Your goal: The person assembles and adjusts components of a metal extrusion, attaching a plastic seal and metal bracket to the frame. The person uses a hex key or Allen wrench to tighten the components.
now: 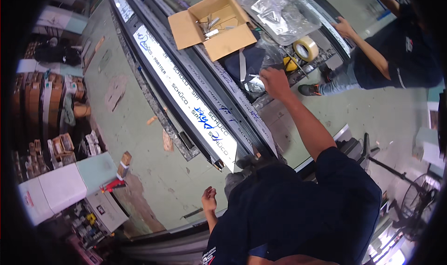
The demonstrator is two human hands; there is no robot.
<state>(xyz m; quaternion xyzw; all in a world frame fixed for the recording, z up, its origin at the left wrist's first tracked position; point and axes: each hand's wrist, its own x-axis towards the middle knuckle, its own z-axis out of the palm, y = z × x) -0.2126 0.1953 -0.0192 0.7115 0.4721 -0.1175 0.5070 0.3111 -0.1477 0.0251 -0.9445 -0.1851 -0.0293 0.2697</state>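
Note:
My right hand [275, 82] reaches out over the long dark profiles, its fingers pinched together at a shiny clear plastic bag [255, 85]. A small bright piece shows at the fingertips, too small to name. Next to it are a dark cloth-like item [231, 66] and a yellow-and-black tape measure [290, 63]. My left hand [209, 199] hangs low beside my body with loosely curled fingers apart and nothing in them. Between the hands run the profiles, covered with white printed protective film [179, 90] that bears blue handwriting.
An open cardboard box [186, 29] of small metal parts sits on the profiles. Beside it are a clear plastic tub [305, 25] and a roll of tape [306, 49]. A co-worker [396, 55] stands at the far right. A fan [414, 197] is at the lower right.

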